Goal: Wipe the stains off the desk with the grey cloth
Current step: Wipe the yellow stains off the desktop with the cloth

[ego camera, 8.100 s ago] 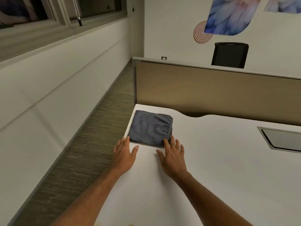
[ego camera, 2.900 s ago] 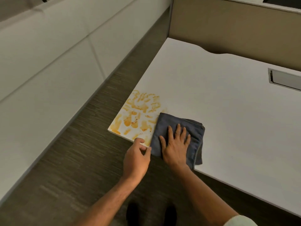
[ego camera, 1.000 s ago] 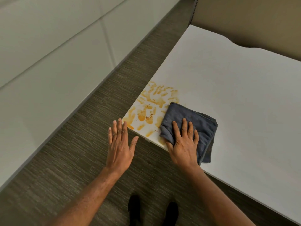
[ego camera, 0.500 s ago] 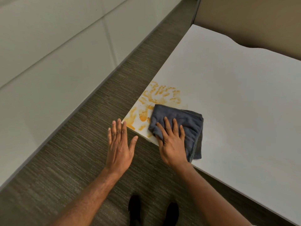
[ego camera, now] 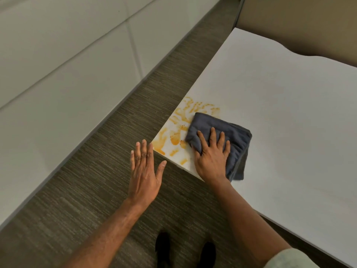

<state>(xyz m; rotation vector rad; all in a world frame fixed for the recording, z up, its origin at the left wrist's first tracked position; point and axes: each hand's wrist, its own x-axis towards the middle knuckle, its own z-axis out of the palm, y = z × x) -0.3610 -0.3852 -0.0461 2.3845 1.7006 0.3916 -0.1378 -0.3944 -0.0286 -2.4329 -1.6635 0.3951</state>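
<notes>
Orange smeared stains (ego camera: 178,130) cover the near left corner of the white desk (ego camera: 280,105). A folded grey cloth (ego camera: 228,136) lies on the desk, overlapping the right side of the stains. My right hand (ego camera: 210,153) presses flat on the cloth with its fingers spread, the thumb bunching the cloth's left edge. My left hand (ego camera: 144,171) hovers flat with fingers apart over the floor, just off the desk's corner, holding nothing.
A tan partition panel (ego camera: 309,22) rises behind the desk. Grey-brown carpet (ego camera: 116,151) runs between the desk and a white panelled wall (ego camera: 67,64) on the left. My dark shoes (ego camera: 185,250) show below.
Over the last second my right hand slid the cloth left onto the stains, then up toward the upper smears. The left hand has stayed put beside the corner.
</notes>
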